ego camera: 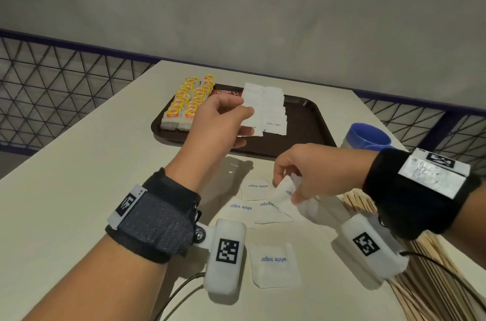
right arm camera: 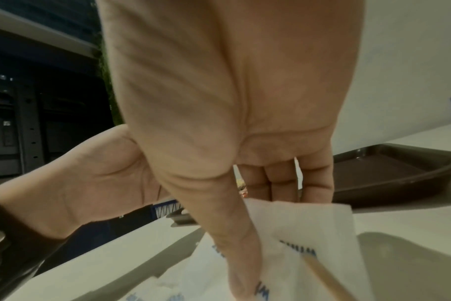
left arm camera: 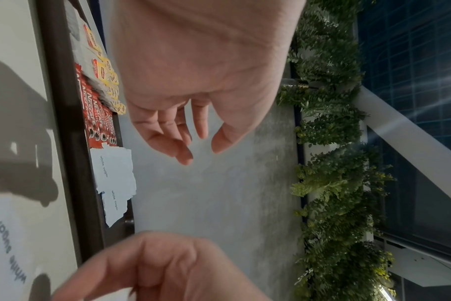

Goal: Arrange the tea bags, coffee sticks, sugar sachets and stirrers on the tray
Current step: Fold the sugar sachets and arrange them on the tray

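From the head view, my right hand point(ego camera: 297, 173) pinches one sugar sachet point(ego camera: 285, 189) between thumb and fingertips, lifted off the loose sachets point(ego camera: 242, 206) lying on the tabletop point(ego camera: 65, 189) just short of the tray point(ego camera: 307, 131). My left hand point(ego camera: 221, 120) hovers over the tray's near edge, fingers loosely curled and, as far as I can judge, empty. The tray lies straight beyond the held sachet, so the coming move is a short carry forward, and the right hand is the nearer one. On the tray, tea bags point(ego camera: 184, 105) fill the left side, coffee sticks point(ego camera: 226, 93) sit next to them, and a block of sugar sachets point(ego camera: 271, 107) takes the middle; the tray's right part is bare. Stirrers point(ego camera: 426, 281) are heaped on the tabletop well right of the tray, beside a blue cup point(ego camera: 368, 136). In the left wrist view, the fingers point(left arm camera: 183, 150) hang relaxed with nothing between them, the coffee sticks point(left arm camera: 98, 114) and sachets point(left arm camera: 113, 173) lined along the tray. In the right wrist view, the thumb point(right arm camera: 240, 244) presses the sachet point(right arm camera: 309, 234), which hangs tilted, with the tray point(right arm camera: 399, 173) beyond it.
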`<state>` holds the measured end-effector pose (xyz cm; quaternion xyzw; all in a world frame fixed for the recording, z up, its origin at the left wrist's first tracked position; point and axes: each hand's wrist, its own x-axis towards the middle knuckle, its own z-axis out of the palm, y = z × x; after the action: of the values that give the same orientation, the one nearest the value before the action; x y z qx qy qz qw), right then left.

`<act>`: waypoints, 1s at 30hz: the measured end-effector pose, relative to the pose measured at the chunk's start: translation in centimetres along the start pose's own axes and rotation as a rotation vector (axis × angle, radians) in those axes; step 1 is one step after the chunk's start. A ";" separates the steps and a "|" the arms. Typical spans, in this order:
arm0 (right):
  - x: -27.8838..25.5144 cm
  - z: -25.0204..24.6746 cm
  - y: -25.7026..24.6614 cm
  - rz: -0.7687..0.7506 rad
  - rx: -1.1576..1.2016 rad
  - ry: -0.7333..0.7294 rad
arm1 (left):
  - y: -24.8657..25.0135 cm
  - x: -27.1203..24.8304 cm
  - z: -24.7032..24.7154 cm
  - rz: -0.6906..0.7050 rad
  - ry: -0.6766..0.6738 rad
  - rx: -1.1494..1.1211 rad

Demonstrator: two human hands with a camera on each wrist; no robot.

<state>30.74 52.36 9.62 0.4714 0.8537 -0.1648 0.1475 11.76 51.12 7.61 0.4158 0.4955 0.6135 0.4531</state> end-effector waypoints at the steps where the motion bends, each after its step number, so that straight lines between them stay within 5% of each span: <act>1: -0.2 -0.3 0.1 -0.012 0.025 0.013 | 0.0 0.0 0.0 -0.001 -0.001 -0.001; 15: -1.6 -2.8 1.3 -0.039 0.612 0.173 | 0.0 -0.3 0.1 -0.034 -0.032 0.058; 20: -0.4 -2.0 -0.4 0.048 0.859 0.809 | 0.4 -0.9 0.4 -0.124 -0.103 -0.004; 22: 0.4 -1.6 -1.9 0.033 1.040 0.935 | 0.7 -1.3 0.8 -0.178 -0.182 -0.030; 30: 0.5 -0.4 -5.6 -0.229 1.165 0.883 | 0.6 -1.2 0.6 -0.099 -0.256 -0.182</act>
<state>25.70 50.11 10.60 0.4036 0.6515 -0.4006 -0.5021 12.53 50.06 8.23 0.4230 0.3957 0.5747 0.5781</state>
